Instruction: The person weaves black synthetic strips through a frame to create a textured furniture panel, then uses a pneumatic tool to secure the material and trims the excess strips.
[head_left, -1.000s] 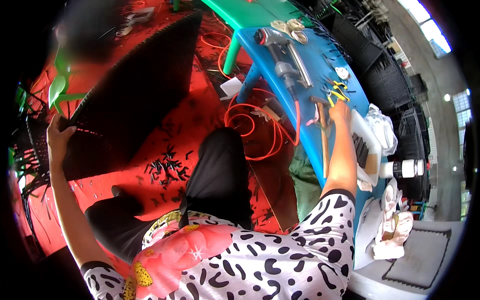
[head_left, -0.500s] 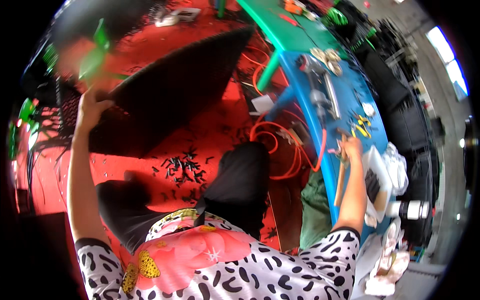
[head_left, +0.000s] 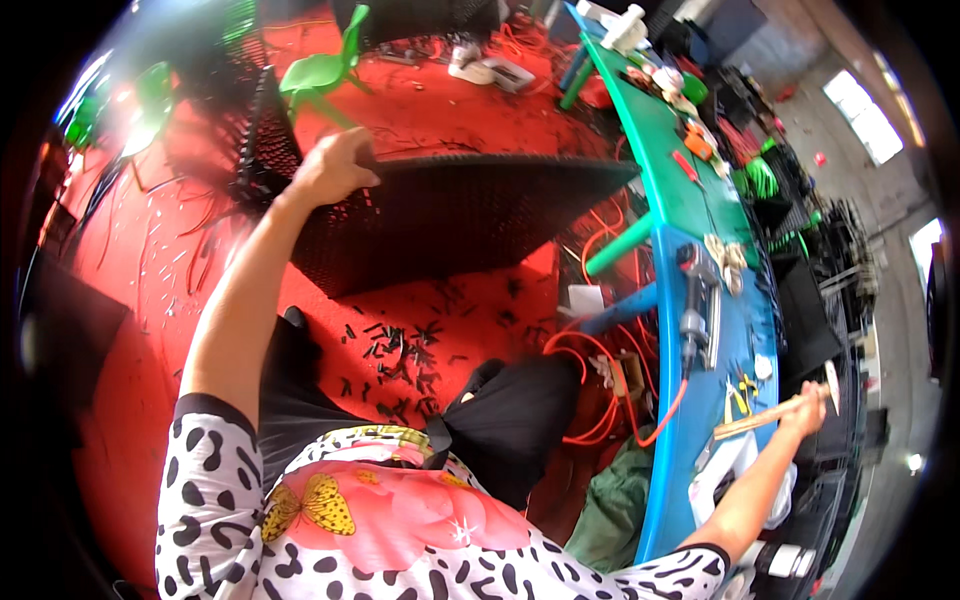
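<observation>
My left hand [head_left: 335, 168] grips the upper left corner of a black perforated panel [head_left: 450, 215], fingers bent over its edge. The panel stands tilted above the red floor in front of my knees. Out to the right, past the edge of the blue table [head_left: 665, 480], my right hand [head_left: 805, 410] is closed round the wooden handle of a hammer [head_left: 760, 418]. The hammer's head sticks up beyond the fist, and its handle points back over the table. A grey air-powered tool [head_left: 694, 305] with a red hose lies on the tabletop beside yellow-handled pliers [head_left: 738, 395].
Black offcuts [head_left: 395, 355] are scattered over the red floor [head_left: 150, 350]. Loops of red hose [head_left: 600, 400] hang beside the blue table. A green table [head_left: 660, 170] adjoins it farther off. A green chair [head_left: 325, 75] stands ahead on the left.
My right hand has lifted the hammer from low over the blue table and carried it out to the right. My left hand and the panel have shifted right in view, which has itself turned.
</observation>
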